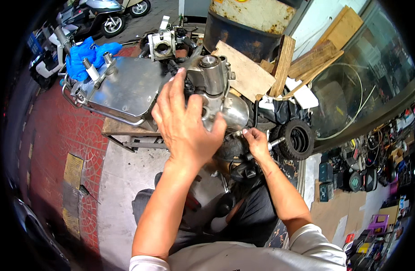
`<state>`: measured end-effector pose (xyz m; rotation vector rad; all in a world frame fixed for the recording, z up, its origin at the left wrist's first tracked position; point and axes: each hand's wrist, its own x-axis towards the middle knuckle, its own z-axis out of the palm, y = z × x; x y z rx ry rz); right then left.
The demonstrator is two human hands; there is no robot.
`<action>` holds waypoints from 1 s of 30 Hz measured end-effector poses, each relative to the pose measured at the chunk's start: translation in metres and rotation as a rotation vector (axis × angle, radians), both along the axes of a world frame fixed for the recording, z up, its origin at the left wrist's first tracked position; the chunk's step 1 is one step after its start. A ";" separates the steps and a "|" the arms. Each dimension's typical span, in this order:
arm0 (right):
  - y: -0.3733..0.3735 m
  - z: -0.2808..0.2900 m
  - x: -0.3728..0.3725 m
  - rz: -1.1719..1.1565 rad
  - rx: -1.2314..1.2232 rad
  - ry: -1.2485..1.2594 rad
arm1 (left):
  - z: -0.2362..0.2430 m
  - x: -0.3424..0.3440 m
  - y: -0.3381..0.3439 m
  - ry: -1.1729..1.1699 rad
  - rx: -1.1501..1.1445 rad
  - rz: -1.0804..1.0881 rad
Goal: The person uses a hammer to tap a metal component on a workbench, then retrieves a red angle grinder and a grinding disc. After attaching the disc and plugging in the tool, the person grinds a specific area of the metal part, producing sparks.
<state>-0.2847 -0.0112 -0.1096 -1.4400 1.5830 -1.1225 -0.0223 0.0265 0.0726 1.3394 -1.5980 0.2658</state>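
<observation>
Straight ahead of the seated person, just right of the metal tray, a bare metal engine with a round cylinder standing up at its far side. Directly before the engine, left hand raised with back upward, fingers splayed and thumb well apart, partly covering the metalwork; impossible to tell from this angle whether touching it. At the engine's near right edge, right hand with thumb and forefinger drawn close together at a small metal part; too small and too much covered to tell whether gripped or only touched. Both hands apart from each other. Just beside the right wrist, a silver rod.

To the left, beneath the tray, a wooden-edged surface. At the tray's far left corner, crumpled blue plastic; beyond its far right corner, a pale metal block with a round bore. Behind the engine, a rusty drum, a light board leaning at a slant, and rough planks. To the right, black tyres near a curved glass pane. Farther off, a scooter at upper left, red paving below it, and a purple stool amid clutter at far right.
</observation>
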 end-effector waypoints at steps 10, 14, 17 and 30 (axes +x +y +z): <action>0.009 0.014 0.002 0.158 0.104 0.207 | -0.005 0.007 0.008 -0.017 -0.046 -0.074; 0.009 0.001 -0.011 0.184 0.101 0.330 | 0.008 -0.003 0.023 -0.016 -0.224 -0.445; 0.013 0.000 -0.019 0.159 0.143 0.334 | 0.002 -0.018 0.033 0.205 -0.094 -0.473; 0.004 -0.007 -0.034 0.135 0.061 0.373 | -0.044 0.027 0.029 0.706 1.261 -0.703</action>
